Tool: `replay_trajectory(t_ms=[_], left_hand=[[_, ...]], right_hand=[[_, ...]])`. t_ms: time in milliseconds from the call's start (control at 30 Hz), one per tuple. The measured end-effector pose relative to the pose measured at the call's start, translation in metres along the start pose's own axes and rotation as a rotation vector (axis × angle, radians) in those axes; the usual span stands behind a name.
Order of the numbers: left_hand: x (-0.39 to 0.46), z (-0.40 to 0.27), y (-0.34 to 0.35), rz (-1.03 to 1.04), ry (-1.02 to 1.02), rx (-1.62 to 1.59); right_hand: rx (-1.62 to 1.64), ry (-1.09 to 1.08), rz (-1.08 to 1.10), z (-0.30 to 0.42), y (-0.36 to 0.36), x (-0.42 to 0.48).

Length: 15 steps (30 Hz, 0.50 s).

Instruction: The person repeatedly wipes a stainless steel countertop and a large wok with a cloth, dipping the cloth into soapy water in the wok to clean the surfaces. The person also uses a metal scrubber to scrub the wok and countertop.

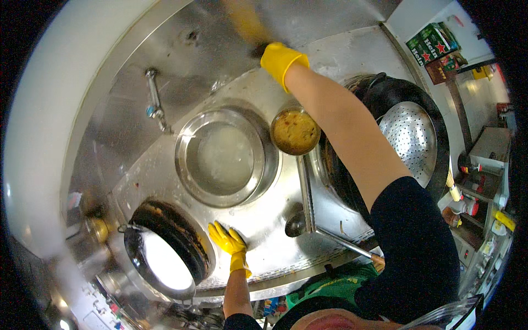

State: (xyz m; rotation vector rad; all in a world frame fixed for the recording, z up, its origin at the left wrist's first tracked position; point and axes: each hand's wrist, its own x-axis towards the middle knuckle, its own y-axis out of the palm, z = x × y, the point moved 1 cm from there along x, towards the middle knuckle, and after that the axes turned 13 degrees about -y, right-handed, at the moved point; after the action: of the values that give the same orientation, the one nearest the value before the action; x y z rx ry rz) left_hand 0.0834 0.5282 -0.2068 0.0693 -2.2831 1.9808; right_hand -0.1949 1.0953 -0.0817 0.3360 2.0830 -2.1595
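My left hand point(227, 240), in a yellow rubber glove, lies flat on the stainless steel counter point(264, 229) with its fingers spread and holds nothing. My right hand point(277, 57), in a matching glove, is stretched to the stainless steel back wall point(198, 45). A blurred dark patch shows at its fingertips; whether it holds something cannot be told. Below this arm stands a round container of yellowish-brown contents point(295, 131). To its left, a round metal basin point(222, 198) holds cloudy liquid. A metal ladle point(298, 225) rests on the counter.
A wall faucet point(154, 97) hangs left of the basin. A black wok point(142, 268) tilts at the lower left beside a burner opening. At right, a perforated metal strainer point(408, 140) sits in a large dark wok point(442, 152). Shelves with bottles stand farther right.
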Motion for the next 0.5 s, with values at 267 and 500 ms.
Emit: replay_trajectory(t_ms=[267,500], left_hand=[[0.008,-0.004,-0.006,0.019,-0.025,-0.129],[-0.006,0.003,-0.006,-0.058,0.032,-0.138]], right_hand=[[0.366,-0.056,-0.416,-0.021,0.111,0.018],[0.427,-0.324,-0.282,0.009,0.096,-0.039]])
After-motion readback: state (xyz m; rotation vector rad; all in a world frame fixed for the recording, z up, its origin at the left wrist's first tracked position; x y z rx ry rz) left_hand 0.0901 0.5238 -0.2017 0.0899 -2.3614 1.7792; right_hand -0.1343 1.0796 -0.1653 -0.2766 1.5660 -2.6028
